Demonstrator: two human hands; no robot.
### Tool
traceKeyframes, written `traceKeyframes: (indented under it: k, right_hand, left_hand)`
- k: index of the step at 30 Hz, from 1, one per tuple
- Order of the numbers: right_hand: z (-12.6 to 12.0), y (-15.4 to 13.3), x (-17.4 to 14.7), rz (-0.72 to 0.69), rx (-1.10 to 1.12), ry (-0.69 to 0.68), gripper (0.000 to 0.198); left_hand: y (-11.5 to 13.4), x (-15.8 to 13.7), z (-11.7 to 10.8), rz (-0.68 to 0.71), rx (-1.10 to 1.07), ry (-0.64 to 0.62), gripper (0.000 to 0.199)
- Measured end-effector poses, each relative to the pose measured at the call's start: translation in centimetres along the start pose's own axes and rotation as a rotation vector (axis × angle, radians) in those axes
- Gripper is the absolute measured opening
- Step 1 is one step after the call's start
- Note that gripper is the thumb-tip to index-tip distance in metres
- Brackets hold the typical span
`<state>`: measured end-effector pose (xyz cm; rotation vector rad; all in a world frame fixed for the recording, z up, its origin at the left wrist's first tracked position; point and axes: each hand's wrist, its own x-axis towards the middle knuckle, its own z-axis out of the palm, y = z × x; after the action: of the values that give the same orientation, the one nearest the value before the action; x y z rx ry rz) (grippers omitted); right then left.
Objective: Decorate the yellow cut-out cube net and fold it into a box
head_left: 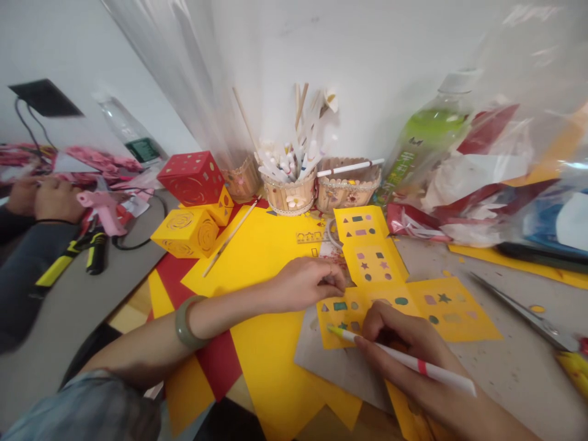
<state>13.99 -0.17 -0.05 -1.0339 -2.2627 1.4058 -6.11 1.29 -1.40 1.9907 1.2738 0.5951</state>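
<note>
A white marker (416, 361) with a red band and a yellow-green tip is held in my right hand (413, 349). Its tip rests on the lower-left panel of a yellow paper cutout (376, 260), shaped like an unfolded box. Rows of small green, pink and grey shapes cover the cutout's panels; my right hand hides part of it. My left hand (305, 283) lies at the cutout's left edge with its fingers curled closed; what they hold, if anything, is hidden. Beneath that forearm is a large yellow sheet (257, 263).
Red (190, 177) and yellow (186, 233) paper boxes stand left of a pen basket (289, 193). A thin stick (232, 236) and stencil ruler (312, 237) lie nearby. Right are a green bottle (413, 138) and scissors (519, 306). At far left, a co-worker's hands (57, 199) are near a pink glue gun (105, 211).
</note>
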Motion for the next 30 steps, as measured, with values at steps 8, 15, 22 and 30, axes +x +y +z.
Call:
traceKeyframes:
  k: [8,15,22,30]
  right_hand:
    - [-0.33,-0.08,0.12,-0.016,-0.03,0.038,0.021]
    - [-0.32,-0.05,0.09,0.008,-0.036,0.033,0.022]
    - [-0.28,0.01,0.01,-0.009,-0.017,0.03,0.02]
    - [-0.15,-0.09,0.15,-0.013,0.0,0.018,0.022]
  left_hand:
    - [-0.11,-0.11,-0.04,0.007,0.029,-0.002,0.005]
    - [-0.06,-0.09,0.02,0.009,0.017,0.002,0.004]
    - [-0.02,-0.11,-0.03,0.004,0.019,-0.003,0.004]
    - [-0.07,-0.08,0.09,-0.002,0.023,0.0,0.003]
